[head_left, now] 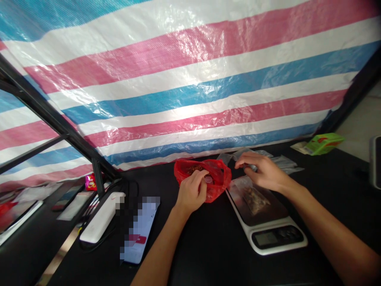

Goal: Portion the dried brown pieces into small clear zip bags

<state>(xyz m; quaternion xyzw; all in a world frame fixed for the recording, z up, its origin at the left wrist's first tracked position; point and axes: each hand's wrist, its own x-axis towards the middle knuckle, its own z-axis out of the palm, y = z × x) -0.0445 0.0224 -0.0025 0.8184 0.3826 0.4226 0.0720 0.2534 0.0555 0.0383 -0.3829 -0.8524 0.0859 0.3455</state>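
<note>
My left hand (193,190) reaches over the near rim of a red plastic bag (218,194), fingers curled inside its mouth. Small brown pieces (193,170) lie in the bag. By my fingertips is a small pinkish round thing (208,180); whether I grip it is hard to tell. My right hand (258,169) hovers over the far end of a white kitchen scale (253,238), thumb and forefinger apart, nothing seen between them. On the scale's dark plate rests a small clear plastic bag (256,200) with brown bits inside.
Clear plastic bags (285,163) lie behind the scale, and a green packet (324,143) sits at the back right. To the left are a phone (139,234), a white power strip (102,218) with cables, and a black metal frame (38,99). Striped sheeting (193,79) hangs behind the black table.
</note>
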